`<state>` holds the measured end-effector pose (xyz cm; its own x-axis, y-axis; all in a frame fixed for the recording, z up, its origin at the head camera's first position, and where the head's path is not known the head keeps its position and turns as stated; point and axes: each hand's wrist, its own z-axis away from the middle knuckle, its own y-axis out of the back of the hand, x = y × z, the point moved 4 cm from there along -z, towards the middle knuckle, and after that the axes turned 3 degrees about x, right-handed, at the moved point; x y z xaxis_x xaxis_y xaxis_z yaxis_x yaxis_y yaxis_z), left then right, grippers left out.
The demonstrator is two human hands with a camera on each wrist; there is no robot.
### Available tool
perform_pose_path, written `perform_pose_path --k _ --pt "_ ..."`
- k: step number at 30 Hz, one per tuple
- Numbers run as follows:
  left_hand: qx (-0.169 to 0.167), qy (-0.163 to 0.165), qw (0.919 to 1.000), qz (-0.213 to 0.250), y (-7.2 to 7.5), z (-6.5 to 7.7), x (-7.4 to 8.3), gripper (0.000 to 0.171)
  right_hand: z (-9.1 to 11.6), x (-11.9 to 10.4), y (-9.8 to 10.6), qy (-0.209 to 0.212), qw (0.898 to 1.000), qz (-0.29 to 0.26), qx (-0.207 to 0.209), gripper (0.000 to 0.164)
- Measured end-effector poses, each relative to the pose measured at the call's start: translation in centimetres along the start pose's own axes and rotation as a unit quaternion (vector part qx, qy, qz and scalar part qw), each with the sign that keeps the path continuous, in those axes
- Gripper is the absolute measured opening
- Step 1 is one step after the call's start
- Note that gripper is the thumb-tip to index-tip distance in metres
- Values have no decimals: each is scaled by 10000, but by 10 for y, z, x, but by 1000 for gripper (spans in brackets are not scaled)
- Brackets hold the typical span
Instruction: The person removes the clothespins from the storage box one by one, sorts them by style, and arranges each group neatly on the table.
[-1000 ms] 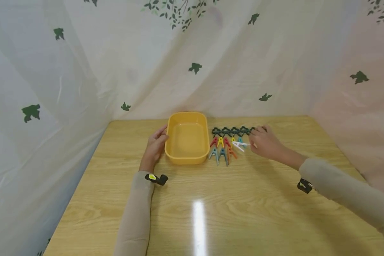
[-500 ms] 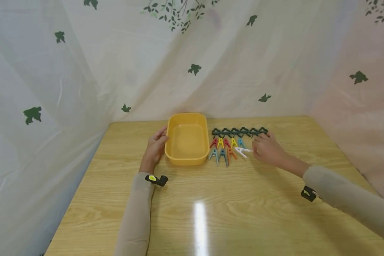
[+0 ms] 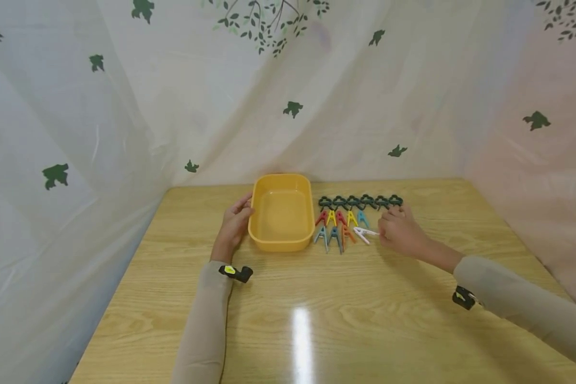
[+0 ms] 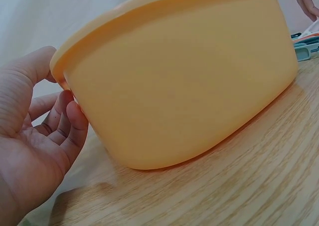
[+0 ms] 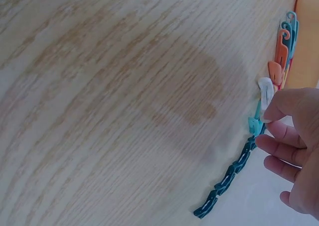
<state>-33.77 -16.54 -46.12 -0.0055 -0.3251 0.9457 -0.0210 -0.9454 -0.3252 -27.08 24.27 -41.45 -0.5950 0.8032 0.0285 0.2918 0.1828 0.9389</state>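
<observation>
My left hand grips the left rim of a yellow plastic tub. In the left wrist view its thumb lies at the rim and its fingers curl against the tub's side. My right hand pinches one end of a white clothespin, whose legs point left. The right wrist view has the white clothespin between thumb and forefinger, next to an orange clothespin. Right of the tub lie clothespins in two rows, with a red one and a light blue one among them.
Several dark green clips form a row behind the clothespins, near the table's back edge. A pale curtain with leaf and bird prints hangs behind and beside the wooden table.
My right hand has drawn back toward me with the white clothespin, off the light blue one and into line with the front row. The dark clips at the right end are uncovered. My left hand stays on the tub.
</observation>
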Motion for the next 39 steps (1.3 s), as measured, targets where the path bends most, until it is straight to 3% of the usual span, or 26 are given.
perform_pose_path --k 13,22,39 --pt "211 10 9998 32 1 -2 -5 51 7 -4 -13 -182 9996 -198 -19 20" --pt "157 -128 9998 -69 1 -4 -5 51 8 -7 -19 -78 9994 -291 186 31" --pt "103 -121 9999 -1 2 -4 -4 50 3 -17 -22 221 9985 -416 277 29"
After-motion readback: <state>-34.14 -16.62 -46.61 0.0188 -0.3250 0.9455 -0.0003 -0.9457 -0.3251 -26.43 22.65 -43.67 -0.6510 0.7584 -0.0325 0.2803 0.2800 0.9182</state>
